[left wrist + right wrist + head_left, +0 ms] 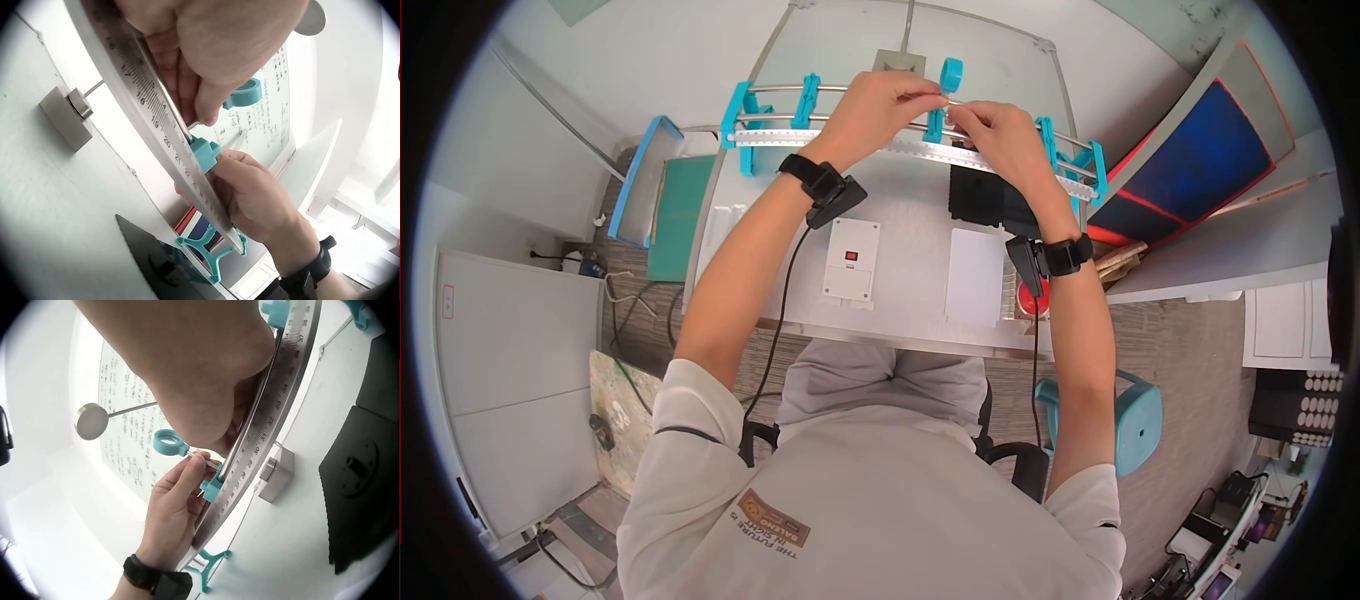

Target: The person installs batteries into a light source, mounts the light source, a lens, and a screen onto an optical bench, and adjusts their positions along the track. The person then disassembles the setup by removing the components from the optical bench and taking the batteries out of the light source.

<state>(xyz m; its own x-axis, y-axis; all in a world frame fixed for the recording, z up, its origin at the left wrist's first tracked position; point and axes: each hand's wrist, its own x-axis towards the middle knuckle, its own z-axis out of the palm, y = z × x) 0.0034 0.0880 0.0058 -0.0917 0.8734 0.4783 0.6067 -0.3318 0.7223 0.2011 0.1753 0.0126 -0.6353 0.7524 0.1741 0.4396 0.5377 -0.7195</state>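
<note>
A measuring rail with metal rods and a white ruler (pixel 780 137) spans the table between turquoise end frames. My left hand (pixel 870 112) pinches the thin stem of a turquoise ring lens holder (pixel 169 442) between thumb and fingers. The ring stands above the rail, and its stem meets a turquoise slider block (pixel 212 489) on the rods. From the other side, my right hand (pixel 1008 145) grips that block, its thumb against it in the left wrist view. My right fingertips are partly hidden behind the rail.
Nearer me on the table (pixel 790 310) lie a white box with a red switch (pixel 852 262), a white sheet (pixel 975 275) and black plates (pixel 980 197). A red round object (pixel 1030 298) sits by the right wrist. Behind the rail is a grey block (pixel 898 62) with a rod.
</note>
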